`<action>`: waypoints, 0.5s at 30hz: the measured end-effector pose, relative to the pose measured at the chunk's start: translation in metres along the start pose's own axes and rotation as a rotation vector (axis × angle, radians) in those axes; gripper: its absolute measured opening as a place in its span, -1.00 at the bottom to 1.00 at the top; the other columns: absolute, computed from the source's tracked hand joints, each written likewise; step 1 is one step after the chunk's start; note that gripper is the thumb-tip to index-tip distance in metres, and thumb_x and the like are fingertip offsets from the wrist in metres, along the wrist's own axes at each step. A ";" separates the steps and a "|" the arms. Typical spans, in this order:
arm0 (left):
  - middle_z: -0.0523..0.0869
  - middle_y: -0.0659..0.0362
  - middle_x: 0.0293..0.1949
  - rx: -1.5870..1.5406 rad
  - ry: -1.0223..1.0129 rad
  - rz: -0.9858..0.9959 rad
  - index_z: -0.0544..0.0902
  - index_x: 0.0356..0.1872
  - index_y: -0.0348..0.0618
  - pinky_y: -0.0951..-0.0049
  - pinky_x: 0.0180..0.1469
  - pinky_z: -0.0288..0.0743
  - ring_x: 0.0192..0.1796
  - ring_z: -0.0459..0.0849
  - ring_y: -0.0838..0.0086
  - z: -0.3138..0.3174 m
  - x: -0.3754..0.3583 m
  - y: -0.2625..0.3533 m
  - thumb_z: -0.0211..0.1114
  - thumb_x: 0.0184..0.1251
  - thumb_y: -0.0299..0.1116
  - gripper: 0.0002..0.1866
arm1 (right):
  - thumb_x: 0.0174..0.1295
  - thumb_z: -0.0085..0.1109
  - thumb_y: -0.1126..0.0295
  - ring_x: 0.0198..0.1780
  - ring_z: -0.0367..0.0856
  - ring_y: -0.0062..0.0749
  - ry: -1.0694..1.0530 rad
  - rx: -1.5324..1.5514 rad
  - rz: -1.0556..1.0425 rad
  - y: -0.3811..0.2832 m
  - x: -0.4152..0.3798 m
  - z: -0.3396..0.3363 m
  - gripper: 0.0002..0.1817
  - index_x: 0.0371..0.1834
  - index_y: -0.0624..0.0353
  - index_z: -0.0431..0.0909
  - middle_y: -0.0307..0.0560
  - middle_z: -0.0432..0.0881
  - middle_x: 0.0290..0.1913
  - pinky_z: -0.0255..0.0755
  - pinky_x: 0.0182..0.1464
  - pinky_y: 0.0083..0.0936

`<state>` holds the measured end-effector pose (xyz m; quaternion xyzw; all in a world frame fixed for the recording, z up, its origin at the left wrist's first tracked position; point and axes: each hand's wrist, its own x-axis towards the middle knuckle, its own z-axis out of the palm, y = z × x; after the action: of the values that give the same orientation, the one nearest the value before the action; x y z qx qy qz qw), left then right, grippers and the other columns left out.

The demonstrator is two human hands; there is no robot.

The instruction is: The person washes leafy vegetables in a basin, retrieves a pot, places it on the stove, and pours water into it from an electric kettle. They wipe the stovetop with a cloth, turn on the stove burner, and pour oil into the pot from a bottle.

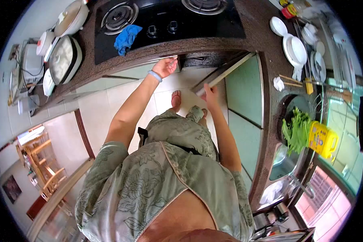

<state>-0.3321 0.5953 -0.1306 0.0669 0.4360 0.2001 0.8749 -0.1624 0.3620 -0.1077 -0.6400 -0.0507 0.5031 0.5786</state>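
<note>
Below the stove (165, 44), a cabinet stands open. My left hand (165, 67), with a pale bangle on the wrist, has its fingers curled at the top edge of the left cabinet door (129, 71). On the other side, my right hand (209, 94) is closed on the end of the right cabinet door (226, 69), which is swung outward. Between the two hands the cabinet's dark inside (197, 60) shows; its contents are hard to make out. A crumpled blue cloth (127, 39) lies at the stove's front left corner.
On the left counter are a lidded pan (64, 60) and a white pot (71, 18). At right stand white bowls (296, 49), leafy greens (296, 129), a yellow jug (322, 139) and the sink (283, 163). My feet are on the tiled floor (149, 103).
</note>
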 end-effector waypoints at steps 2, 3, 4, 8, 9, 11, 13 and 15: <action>0.65 0.17 -0.05 0.009 -0.018 0.032 0.59 0.00 -0.26 0.42 0.03 0.53 -0.06 0.61 0.46 -0.002 0.002 -0.001 0.13 0.32 -0.50 -0.75 | 0.31 0.18 0.19 -0.40 0.50 -0.50 0.026 -0.094 -0.030 0.010 -0.024 -0.051 -0.67 -0.10 0.25 0.44 -0.24 0.49 -0.34 0.53 -0.28 -0.49; 0.65 0.17 -0.05 0.034 -0.017 0.027 0.59 0.00 -0.26 0.42 0.03 0.53 -0.06 0.61 0.46 0.000 0.002 -0.005 0.13 0.32 -0.50 -0.75 | 0.31 0.18 0.21 -0.39 0.51 -0.52 0.052 -0.155 -0.068 0.020 -0.030 -0.080 -0.69 -0.13 0.25 0.45 -0.24 0.50 -0.33 0.50 -0.29 -0.50; 0.66 0.16 -0.08 0.049 0.039 0.069 0.57 -0.03 -0.25 0.40 0.01 0.54 -0.07 0.62 0.45 0.003 0.000 -0.010 0.11 0.34 -0.50 -0.78 | 0.32 0.16 0.21 -0.36 0.52 -0.51 0.105 -0.321 -0.125 0.022 -0.039 -0.107 -0.70 -0.15 0.26 0.45 -0.21 0.51 -0.34 0.48 -0.30 -0.46; 0.68 0.11 -0.24 0.096 0.005 -0.086 0.52 -0.20 -0.21 0.40 -0.12 0.60 -0.21 0.66 0.40 -0.023 0.017 -0.035 0.08 0.36 -0.50 -0.92 | 0.35 0.11 0.25 -0.31 0.58 -0.15 0.450 -0.753 -0.520 0.042 -0.046 -0.197 -0.73 -0.22 0.30 0.46 0.09 0.56 -0.34 0.42 -0.29 -0.26; 0.67 0.10 -0.30 0.153 0.038 -0.137 0.53 -0.24 -0.24 0.44 -0.15 0.60 -0.27 0.65 0.38 -0.021 0.009 -0.050 0.11 0.35 -0.48 -0.93 | 0.35 0.10 0.26 -0.30 0.58 0.00 0.524 -0.878 -0.533 0.024 -0.057 -0.207 -0.73 -0.22 0.31 0.45 0.18 0.56 -0.32 0.43 -0.27 -0.21; 0.65 0.09 -0.33 0.143 0.207 -0.192 0.52 -0.23 -0.27 0.42 -0.18 0.62 -0.29 0.64 0.35 -0.024 0.020 -0.079 0.13 0.33 -0.47 -0.91 | 0.33 0.12 0.25 -0.25 0.56 0.18 0.624 -1.032 -0.520 0.018 -0.050 -0.236 -0.71 -0.21 0.32 0.44 0.29 0.56 -0.27 0.45 -0.23 -0.14; 0.67 0.07 -0.28 0.235 0.249 -0.250 0.50 -0.29 -0.21 0.36 -0.14 0.60 -0.24 0.66 0.33 -0.026 0.039 -0.102 0.14 0.34 -0.47 -0.95 | 0.32 0.13 0.28 -0.23 0.55 0.18 0.634 -1.004 -0.481 0.000 -0.057 -0.246 -0.73 -0.22 0.31 0.43 0.26 0.55 -0.26 0.44 -0.22 -0.10; 0.66 0.05 -0.25 0.191 0.325 -0.268 0.52 -0.26 -0.23 0.36 -0.12 0.59 -0.20 0.64 0.31 0.002 0.045 -0.117 0.16 0.35 -0.42 -0.91 | 0.30 0.14 0.31 -0.21 0.55 0.17 0.633 -0.997 -0.448 -0.014 -0.057 -0.255 -0.75 -0.23 0.30 0.41 0.24 0.54 -0.25 0.43 -0.21 -0.06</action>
<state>-0.2722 0.5069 -0.1971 0.0577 0.5932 0.0479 0.8016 -0.0040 0.1543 -0.1079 -0.9244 -0.2381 0.0716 0.2893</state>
